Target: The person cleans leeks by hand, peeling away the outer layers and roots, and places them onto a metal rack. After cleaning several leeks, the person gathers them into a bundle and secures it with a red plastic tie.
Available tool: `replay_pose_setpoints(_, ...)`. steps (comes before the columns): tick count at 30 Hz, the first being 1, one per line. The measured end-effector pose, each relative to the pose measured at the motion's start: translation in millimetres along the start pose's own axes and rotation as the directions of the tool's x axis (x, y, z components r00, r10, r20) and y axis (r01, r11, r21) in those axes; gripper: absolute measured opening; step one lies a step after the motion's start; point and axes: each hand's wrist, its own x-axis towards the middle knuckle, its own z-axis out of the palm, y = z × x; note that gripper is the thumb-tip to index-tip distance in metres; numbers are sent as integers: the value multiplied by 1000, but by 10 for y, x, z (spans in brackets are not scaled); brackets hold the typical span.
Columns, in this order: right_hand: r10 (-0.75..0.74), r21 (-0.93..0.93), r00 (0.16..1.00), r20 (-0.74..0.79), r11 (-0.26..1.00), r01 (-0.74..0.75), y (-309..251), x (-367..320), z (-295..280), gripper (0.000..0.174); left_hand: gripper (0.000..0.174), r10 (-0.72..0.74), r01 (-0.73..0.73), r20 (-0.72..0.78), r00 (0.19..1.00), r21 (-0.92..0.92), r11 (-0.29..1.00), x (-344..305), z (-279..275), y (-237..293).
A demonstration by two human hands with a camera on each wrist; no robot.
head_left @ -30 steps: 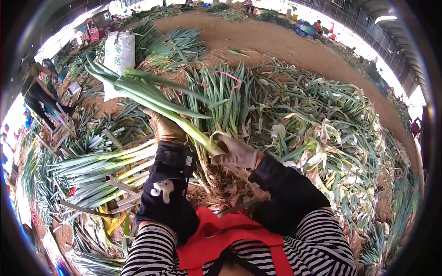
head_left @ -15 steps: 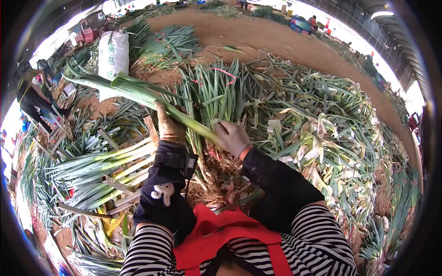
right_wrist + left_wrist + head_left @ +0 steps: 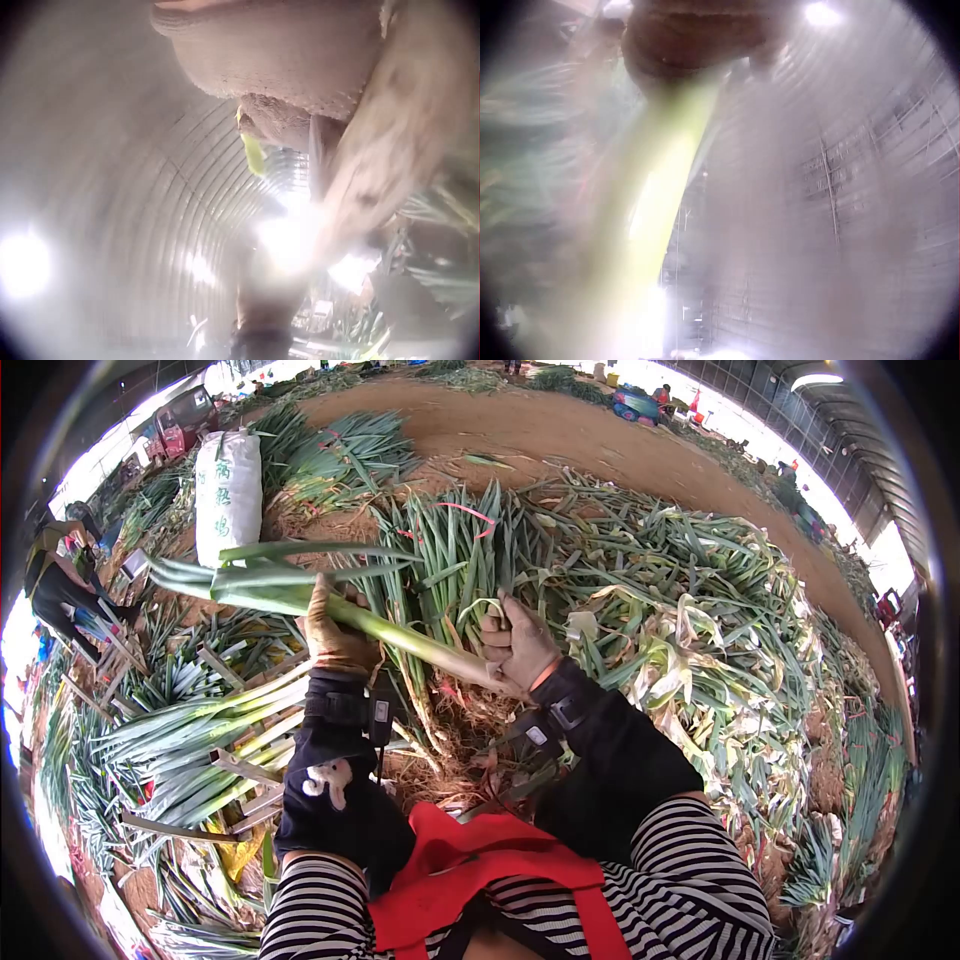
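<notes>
Left grip point(image 3: 335, 635) round leek point(image 3: 425, 646), right grip point(image 3: 522, 644) on leaf point(image 3: 255, 155), dirt ground point(image 3: 520, 430), ribbed roof point(image 3: 868, 435)

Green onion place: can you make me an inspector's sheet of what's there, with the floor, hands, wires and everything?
Surface: brown ground, strewn with leaves.
Job's things: one long green onion, held slanting; a bundle with a pink tie behind it.
Clutter: big heap of loose leaves to the right.
Left hand: gripping the onion.
Right hand: curled on a thin leaf strip, by the onion's pale end.
Cables: a thin dark cord or strap at the left wrist; can't tell which.
Surroundings: white sack, red vehicle, people, ridged roof.
</notes>
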Motion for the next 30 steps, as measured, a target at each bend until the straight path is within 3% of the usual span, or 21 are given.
replay_pose_setpoints(2, 48, -182, 996, 75, 983, -34, -128, 36, -213, 16, 24, 19, -26, -86, 996, -83, 996, 106, -71, 110)
replay_pose_setpoints(3, -218, -820, 924, 313, 429, 379, -194, -27, -346, 25, 22, 18, -22, -60, 998, -63, 998, 133, -151, 206)
replay_pose_setpoints(5, -155, -956, 968, 199, 187, 227, -586, -146, -440, 48, 23, 123, -124, -28, 992, -44, 991, 256, -325, 404)
replay_pose_setpoints(6, -263, -924, 913, 311, -311, 225, -763, -52, -782, 35, 20, 162, -174, -162, 973, -64, 983, 276, -294, 515)
replay_pose_setpoints(7, -298, -677, 837, 459, -727, 112, -910, 45, -1118, 32, 22, 179, -185, -73, 981, -81, 979, 340, -433, 649)
replay_pose_setpoints(8, -396, -773, 903, 166, -622, -130, -1110, -68, -1106, 42, 24, 206, -218, -108, 973, -125, 968, 403, -500, 748)
replay_pose_setpoints(9, -445, -784, 884, -144, -493, -376, -1251, -163, -1007, 52, 26, 233, -256, -146, 961, -164, 953, 431, -545, 853)
replay_pose_setpoints(11, -614, -613, 780, -121, -572, -545, -1160, -280, -950, 70, 32, 269, -278, -80, 960, -141, 950, 372, -524, 904)
replay_pose_setpoints(12, -570, -628, 814, -110, -594, -502, -1104, -240, -913, 79, 39, 273, -270, 18, 962, -118, 956, 373, -586, 883)
replay_pose_setpoints(13, -556, -685, 829, 57, -626, -373, -961, -198, -827, 74, 43, 234, -223, 58, 970, -150, 963, 299, -496, 853)
replay_pose_setpoints(15, -469, -805, 870, 149, -569, -169, -834, -192, -600, 61, 44, 176, -155, 162, 971, -131, 979, 156, -347, 779)
replay_pose_setpoints(16, -361, -873, 883, 301, -477, 102, -577, -115, -401, 54, 45, 204, -183, 110, 973, -179, 967, 176, -306, 670)
replay_pose_setpoints(17, -278, -867, 843, 461, -341, 362, -294, -47, -189, 48, 46, 228, -209, 60, 972, -225, 952, 216, -267, 568)
replay_pose_setpoints(19, -249, -797, 795, 553, -438, 417, 37, -47, 20, 40, 54, 217, -190, 147, 965, -180, 965, 197, -235, 477)
replay_pose_setpoints(23, -220, -756, 766, 604, -461, 464, 210, -37, 176, 35, 57, 225, -188, 210, 951, -183, 965, 193, -239, 347)
replay_pose_setpoints(25, -237, -812, 813, 532, -414, 411, 269, -17, 144, 32, 57, 204, -180, 114, 972, -193, 965, 153, -186, 334)
replay_pose_setpoints(30, -259, -859, 855, 449, -389, 333, 297, 56, 122, 30, 61, 214, -184, 205, 955, -155, 971, 58, -65, 353)
